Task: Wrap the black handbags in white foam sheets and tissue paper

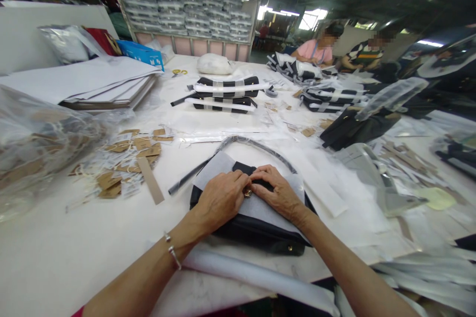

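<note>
A black handbag (256, 235) lies on the white table in front of me, with a sheet of white tissue paper (273, 213) over its upper face. Its strap (256, 142), wrapped in clear film, arches out behind it. My left hand (225, 195) and my right hand (277, 190) meet over the middle of the bag, fingers bent and pinching at a black flap (245, 167). Between the fingertips shows a small gold clasp (247, 192). The fingers hide how far each one grips the flap or the clasp.
Brown paper tags (148, 151) lie in a pile to the left, near a stack of white sheets (85, 77). Wrapped black bags (225, 86) lie stacked behind. A grey tape dispenser (375, 178) stands at the right. Two people (320, 49) sit across the table.
</note>
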Demonstrator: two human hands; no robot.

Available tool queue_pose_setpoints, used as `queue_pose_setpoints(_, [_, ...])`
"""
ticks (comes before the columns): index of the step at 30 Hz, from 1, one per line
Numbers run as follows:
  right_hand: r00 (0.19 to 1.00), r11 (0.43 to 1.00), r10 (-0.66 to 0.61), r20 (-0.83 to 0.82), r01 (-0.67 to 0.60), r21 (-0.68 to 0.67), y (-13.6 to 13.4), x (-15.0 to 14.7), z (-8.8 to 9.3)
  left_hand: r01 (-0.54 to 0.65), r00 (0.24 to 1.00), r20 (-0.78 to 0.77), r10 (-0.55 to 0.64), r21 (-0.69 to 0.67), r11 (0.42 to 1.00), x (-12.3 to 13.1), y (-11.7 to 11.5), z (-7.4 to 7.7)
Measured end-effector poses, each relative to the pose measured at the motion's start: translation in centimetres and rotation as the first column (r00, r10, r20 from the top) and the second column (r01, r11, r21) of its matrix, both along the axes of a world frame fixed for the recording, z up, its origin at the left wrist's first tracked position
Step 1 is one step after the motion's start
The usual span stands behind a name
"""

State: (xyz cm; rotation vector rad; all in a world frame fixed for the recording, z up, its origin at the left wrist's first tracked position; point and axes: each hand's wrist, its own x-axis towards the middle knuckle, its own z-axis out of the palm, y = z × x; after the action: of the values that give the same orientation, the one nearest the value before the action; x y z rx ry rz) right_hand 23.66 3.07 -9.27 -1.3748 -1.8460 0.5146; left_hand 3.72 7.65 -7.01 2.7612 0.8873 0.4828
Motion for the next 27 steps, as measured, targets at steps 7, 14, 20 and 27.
queue_pose_setpoints(7, [1.000,1.000,-0.002,0.003,0.002,0.025,0.00,0.18,-0.18,0.041,0.998,0.059,-0.033,-0.133,0.990,-0.19,0.16,0.11])
queue_pose_setpoints(14, [1.000,1.000,0.000,-0.008,0.000,0.005,-0.08,0.26,-0.18,0.040,0.998,0.061,-0.033,-0.124,0.991,-0.06,0.00,0.07])
queue_pose_setpoints(20, [0.999,1.000,-0.021,-0.039,0.021,0.017,-0.07,0.26,-0.26,0.055,0.998,0.029,-0.052,-0.096,0.994,-0.10,-0.03,0.36])
queue_pose_setpoints(27, [0.994,0.997,-0.064,-0.086,0.066,0.028,-0.06,0.19,-0.27,0.072,0.996,0.055,-0.067,-0.092,0.993,-0.13,-0.16,0.33])
